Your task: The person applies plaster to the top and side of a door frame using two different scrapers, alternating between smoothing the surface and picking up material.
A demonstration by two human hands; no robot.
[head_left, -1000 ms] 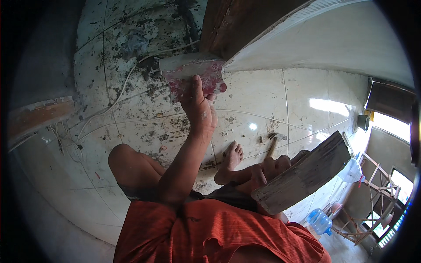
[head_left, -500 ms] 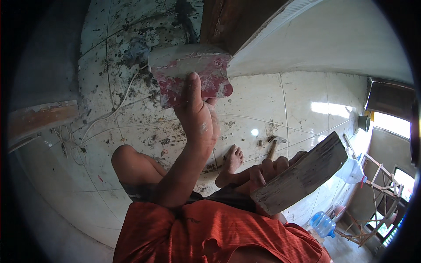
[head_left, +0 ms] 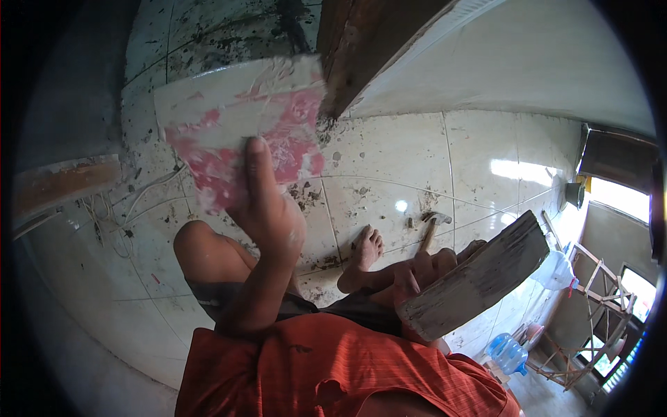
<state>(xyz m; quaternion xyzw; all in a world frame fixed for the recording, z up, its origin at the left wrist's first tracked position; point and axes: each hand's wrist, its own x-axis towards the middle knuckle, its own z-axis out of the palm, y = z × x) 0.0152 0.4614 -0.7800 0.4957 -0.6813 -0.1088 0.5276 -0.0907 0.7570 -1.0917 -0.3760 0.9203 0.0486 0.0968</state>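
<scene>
In my left hand (head_left: 271,215) is a pink putty spreader (head_left: 243,125), a broad flat sheet smeared with whitish putty. My thumb lies along its upper face and the other fingers are hidden beneath. It hangs over the dirty floor tiles, near the foot of a brown wooden frame (head_left: 375,48). At my right side, my right hand (head_left: 410,278) is curled round the edge of a long grey board (head_left: 479,278), which is tilted and streaked with dried material. Part of that hand is hidden by the board.
A hammer (head_left: 431,226) lies on the tiles beyond my bare foot (head_left: 368,247). A white cable (head_left: 153,191) runs across the floor. To the right are a blue water bottle (head_left: 508,353), a bamboo rack (head_left: 594,278) and a dark bucket (head_left: 575,194). A pale wall (head_left: 542,62) rises ahead.
My left hand has swung left and toward me with the spreader, whose putty-smeared face now shows more fully, away from the wooden frame. The board in my right hand has hardly moved.
</scene>
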